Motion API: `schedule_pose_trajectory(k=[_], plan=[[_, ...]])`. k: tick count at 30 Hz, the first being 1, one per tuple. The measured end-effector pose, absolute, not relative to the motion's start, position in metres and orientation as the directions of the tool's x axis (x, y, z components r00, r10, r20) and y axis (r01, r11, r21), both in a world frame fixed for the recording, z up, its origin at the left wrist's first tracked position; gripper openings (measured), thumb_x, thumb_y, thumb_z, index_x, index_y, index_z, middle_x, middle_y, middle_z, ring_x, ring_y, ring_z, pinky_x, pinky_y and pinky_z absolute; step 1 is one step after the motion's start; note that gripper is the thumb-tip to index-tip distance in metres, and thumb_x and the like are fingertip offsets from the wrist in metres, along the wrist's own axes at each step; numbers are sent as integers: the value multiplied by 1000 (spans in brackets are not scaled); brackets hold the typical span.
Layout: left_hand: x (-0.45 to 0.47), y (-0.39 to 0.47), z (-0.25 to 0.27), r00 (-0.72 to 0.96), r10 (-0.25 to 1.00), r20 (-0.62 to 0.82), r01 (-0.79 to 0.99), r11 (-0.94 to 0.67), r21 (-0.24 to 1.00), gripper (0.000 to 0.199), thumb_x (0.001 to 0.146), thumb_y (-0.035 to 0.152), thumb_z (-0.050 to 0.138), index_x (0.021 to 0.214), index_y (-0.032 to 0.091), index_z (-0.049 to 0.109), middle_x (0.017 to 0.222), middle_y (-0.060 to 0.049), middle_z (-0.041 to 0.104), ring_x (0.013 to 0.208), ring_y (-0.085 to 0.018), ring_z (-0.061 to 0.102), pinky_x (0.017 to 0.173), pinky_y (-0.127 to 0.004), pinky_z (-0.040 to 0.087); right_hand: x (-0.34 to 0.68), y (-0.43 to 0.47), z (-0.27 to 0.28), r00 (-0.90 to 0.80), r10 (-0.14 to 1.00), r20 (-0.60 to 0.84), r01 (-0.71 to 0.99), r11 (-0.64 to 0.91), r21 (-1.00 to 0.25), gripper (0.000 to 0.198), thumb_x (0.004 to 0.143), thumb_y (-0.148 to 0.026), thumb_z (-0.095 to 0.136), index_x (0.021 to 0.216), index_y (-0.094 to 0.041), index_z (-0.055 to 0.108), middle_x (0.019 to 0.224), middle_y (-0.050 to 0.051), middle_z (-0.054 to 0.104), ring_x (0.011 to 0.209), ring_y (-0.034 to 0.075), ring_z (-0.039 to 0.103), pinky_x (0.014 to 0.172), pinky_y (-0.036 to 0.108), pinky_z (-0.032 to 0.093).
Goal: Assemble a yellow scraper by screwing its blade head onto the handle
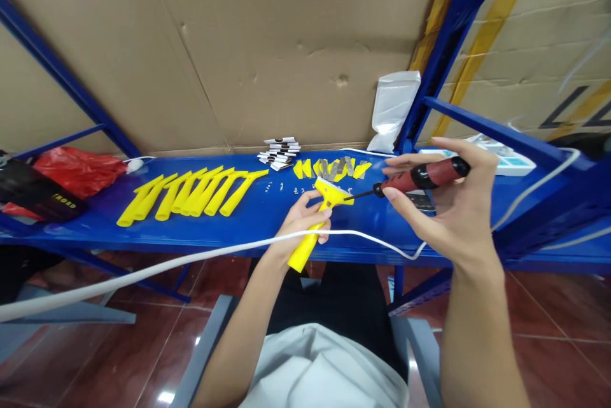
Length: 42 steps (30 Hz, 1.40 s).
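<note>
My left hand [305,217] is wrapped round the neck of a yellow scraper [303,251], its wide head tilted up toward the right. In my right hand [449,204] is a screwdriver [415,177] with a dark red and black handle, held between thumb and fingers. The screwdriver's tip meets the scraper head near its right end. Just beyond the scraper, small yellow pieces and grey metal blades [333,169] lie in a row on the blue table [258,230]. Several more yellow scraper handles [205,191] lie side by side to the left.
Folded white-and-black papers [279,152] are stacked at the back, by a cardboard wall [286,45]. A white cable [191,261] crosses in front of my left wrist. A red plastic bag [76,169] lies far left; a white packet [394,109] leans near the blue post.
</note>
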<state>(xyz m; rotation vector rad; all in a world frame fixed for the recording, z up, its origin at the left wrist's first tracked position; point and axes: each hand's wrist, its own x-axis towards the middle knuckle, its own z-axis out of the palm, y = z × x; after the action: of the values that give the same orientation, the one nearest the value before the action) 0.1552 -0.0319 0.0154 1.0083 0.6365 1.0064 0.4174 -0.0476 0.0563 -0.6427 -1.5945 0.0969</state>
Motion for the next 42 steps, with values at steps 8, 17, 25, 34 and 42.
schedule_pose_trajectory(k=[8,17,25,34,42], plan=[[153,-31,12,427,904,9,-379,169,910,66,88,33,102,136,22,58,107,-2,75,57,-7,63,53,-22,51,415,-54,58,27,475,880,373,812,-449,83,86,-28,105,155,-39,60,127,7,80,109,34,87,94,55,77],[154,-31,12,422,907,9,-372,165,913,68,88,35,102,137,22,57,106,-3,75,57,-7,63,54,-23,50,415,-58,60,-21,554,833,297,799,-523,82,92,-29,98,160,-40,53,148,9,77,115,35,87,102,58,75],[154,-31,12,420,908,10,-386,168,907,68,87,33,103,136,21,57,110,-4,76,57,-7,63,54,-23,51,419,-54,59,48,498,866,401,785,-473,83,85,-31,106,155,-39,62,124,7,81,111,37,87,103,62,74],[153,-28,9,415,910,15,-388,162,907,68,87,33,103,136,22,58,107,-3,75,59,-8,64,54,-22,49,415,-60,60,51,529,847,376,775,-507,76,87,-29,103,151,-39,62,130,6,81,118,38,87,100,57,76],[153,-27,7,415,909,19,-374,152,915,68,88,36,103,136,22,58,105,-2,75,59,-8,65,55,-23,50,416,-60,59,-3,577,817,353,765,-539,65,96,-27,94,149,-37,57,134,7,82,114,33,87,103,55,74]])
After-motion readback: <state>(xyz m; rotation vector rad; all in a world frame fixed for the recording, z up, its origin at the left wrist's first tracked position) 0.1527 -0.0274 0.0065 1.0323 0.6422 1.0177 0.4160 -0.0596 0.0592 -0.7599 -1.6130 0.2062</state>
